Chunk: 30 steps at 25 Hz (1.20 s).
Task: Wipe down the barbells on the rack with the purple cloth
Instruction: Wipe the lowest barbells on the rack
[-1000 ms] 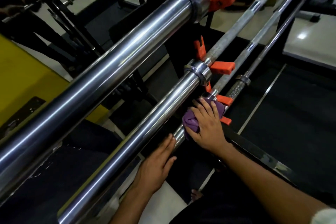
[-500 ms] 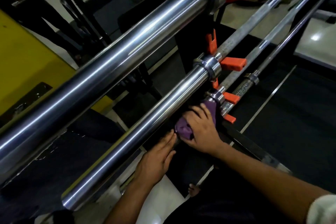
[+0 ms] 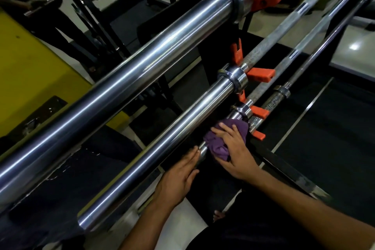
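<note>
Three chrome barbell sleeves ran diagonally across the frame: a thick upper one [image 3: 129, 61], a middle one [image 3: 162, 148], and a lowest one [image 3: 203, 151] below centre. The right hand [image 3: 233, 148] clutched one crumpled purple cloth [image 3: 219, 144] against the lowest sleeve. The left hand [image 3: 178, 176] lay flat with straight fingers, fingertips touching that sleeve's end. Four orange rack hooks [image 3: 260, 75] showed.

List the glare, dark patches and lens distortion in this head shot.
Head view: long glare streaks run along the top barbell sleeve; a bright reflection sits on the pale floor; the area under the rack is nearly black; wide-angle bowing at the edges; right hand and purple cloth are adequately lit.
</note>
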Available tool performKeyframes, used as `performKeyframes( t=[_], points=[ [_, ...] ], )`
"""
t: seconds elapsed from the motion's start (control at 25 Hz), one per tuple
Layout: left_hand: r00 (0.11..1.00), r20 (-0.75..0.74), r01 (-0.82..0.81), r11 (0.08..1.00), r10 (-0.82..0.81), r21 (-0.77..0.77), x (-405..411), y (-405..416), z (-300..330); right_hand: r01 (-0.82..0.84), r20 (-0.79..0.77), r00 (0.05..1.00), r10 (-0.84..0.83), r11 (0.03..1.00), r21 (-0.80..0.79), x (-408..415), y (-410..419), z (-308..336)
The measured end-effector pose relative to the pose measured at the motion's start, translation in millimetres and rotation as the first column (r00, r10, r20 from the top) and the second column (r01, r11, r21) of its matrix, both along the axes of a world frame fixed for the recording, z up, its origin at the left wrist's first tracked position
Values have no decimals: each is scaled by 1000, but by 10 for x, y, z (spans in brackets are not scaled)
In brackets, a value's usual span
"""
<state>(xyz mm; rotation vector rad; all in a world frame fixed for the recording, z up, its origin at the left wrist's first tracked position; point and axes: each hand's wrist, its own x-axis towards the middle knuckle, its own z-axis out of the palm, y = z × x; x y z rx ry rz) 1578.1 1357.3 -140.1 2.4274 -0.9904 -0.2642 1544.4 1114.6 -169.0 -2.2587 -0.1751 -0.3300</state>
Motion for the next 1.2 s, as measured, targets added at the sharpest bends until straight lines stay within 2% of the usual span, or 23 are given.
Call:
performKeyframes(
  t=[0.04,0.08,0.12,0.16,0.2,0.24,0.28,0.32,0.36,0.44,0.52,0.56,0.6,0.72,0.8,0.88,0.96,1.12,1.2],
  points=[
    [1000,-12,-4,1000,4,-3,-1,-6,6,12,-80,997,0,988,151,-146,-15,-17],
    [1000,-24,-8,1000,8,-3,-4,-13,11,99,-196,980,-31,932,349,-282,29,36],
    [999,-30,-12,1000,12,-9,-13,-21,15,288,-325,940,-106,756,587,-384,106,93],
    [999,-31,-12,1000,12,-17,-16,-20,21,504,-473,862,-182,409,761,-436,187,157],
    [999,-36,-10,1000,9,-22,-20,-15,30,611,-598,780,-185,20,791,-438,239,209],
    [999,-42,-6,1000,5,-22,-21,-15,36,616,-658,747,-93,-275,738,-390,249,230],
    [999,-46,-3,1000,2,-17,-15,-22,37,598,-673,739,-30,-431,675,-264,237,266],
    [999,-50,-5,1000,4,-8,-8,-28,35,582,-681,733,-17,-503,639,-87,221,279],
    [999,-49,-10,1000,10,1,1,-33,38,587,-704,710,-29,-528,614,146,221,308],
    [1000,-22,-13,1000,13,-1,-2,-27,49,628,-762,643,-74,-519,580,574,255,381],
    [1000,-27,-4,1000,4,-15,-3,-39,47,694,-813,572,-109,-464,551,741,218,345],
    [999,-35,-6,1000,5,-21,-7,-36,38,712,-818,567,-93,-444,544,720,205,248],
    [1000,-28,-13,999,12,-35,-14,-39,24,705,-806,586,-85,-436,559,693,166,172],
    [1000,-5,-16,1000,16,-22,-24,-57,-1,551,-697,697,-170,-495,672,716,57,-163],
    [1000,17,-13,1000,13,5,-37,-33,-3,452,-629,760,-166,-561,693,777,74,-227],
    [999,31,-20,1000,21,-8,-33,-19,-11,510,-656,742,-139,-518,687,738,101,-118],
    [999,40,-22,1000,22,0,-43,-19,-29,660,-767,629,-129,-434,614,652,216,-4],
    [995,94,-20,1000,18,15,-24,2,-52,685,-755,637,-152,-337,646,683,410,75],
    [996,88,-13,1000,12,10,-15,-1,-44,704,-771,616,-161,-326,631,753,313,83]
  ],
)
